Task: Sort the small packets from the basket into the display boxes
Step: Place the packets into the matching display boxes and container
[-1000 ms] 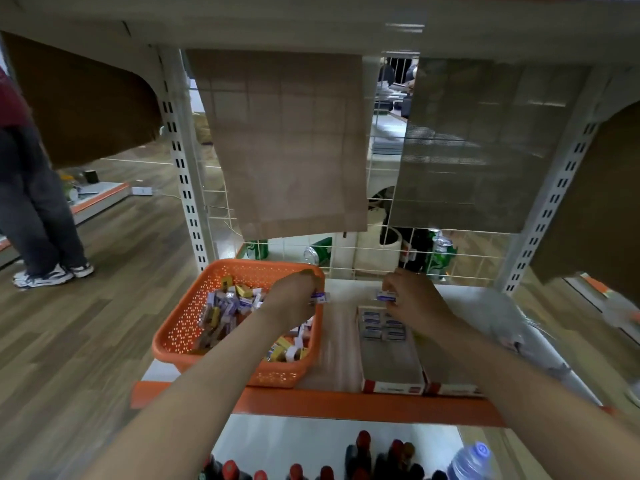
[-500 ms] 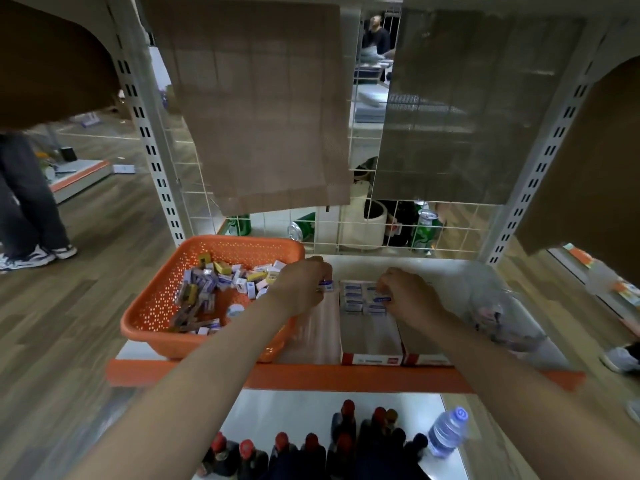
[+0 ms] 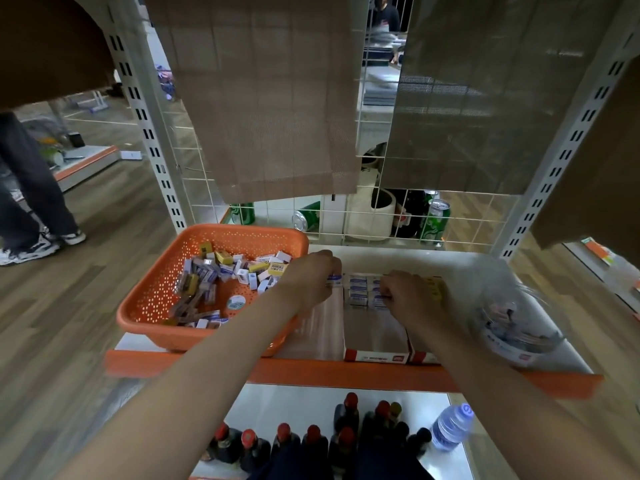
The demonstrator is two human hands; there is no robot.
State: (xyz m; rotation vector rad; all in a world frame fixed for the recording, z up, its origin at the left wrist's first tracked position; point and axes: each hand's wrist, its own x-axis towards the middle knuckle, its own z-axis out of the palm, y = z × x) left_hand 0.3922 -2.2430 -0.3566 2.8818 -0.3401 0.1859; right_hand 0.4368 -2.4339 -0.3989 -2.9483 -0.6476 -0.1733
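An orange perforated basket [image 3: 156, 299] on the shelf's left holds several small packets [image 3: 228, 271], purple-white and yellow ones. Right of it lie display boxes: a middle box [image 3: 375, 336] with purple-white packets [image 3: 358, 289] stacked at its far end, and a box [image 3: 434, 289] with yellow packets at the back. My left hand [image 3: 310, 278] hovers at the basket's right rim, pinching a purple-white packet [image 3: 335, 280]. My right hand [image 3: 403, 296] is over the middle box, fingers closed on a purple-white packet [image 3: 382, 300] at the stack.
A clear plastic jar [image 3: 512, 327] of small items sits at the shelf's right. The orange shelf edge [image 3: 346, 374] runs in front. Dark bottles [image 3: 311, 441] and a water bottle [image 3: 450, 427] stand below. Wire mesh [image 3: 346, 220] backs the shelf. A person's legs [image 3: 27, 188] stand at left.
The view has tilted down and closer. My left hand moved right from the basket toward the boxes with a packet. My right hand lowered its packet onto the stack in the middle box.
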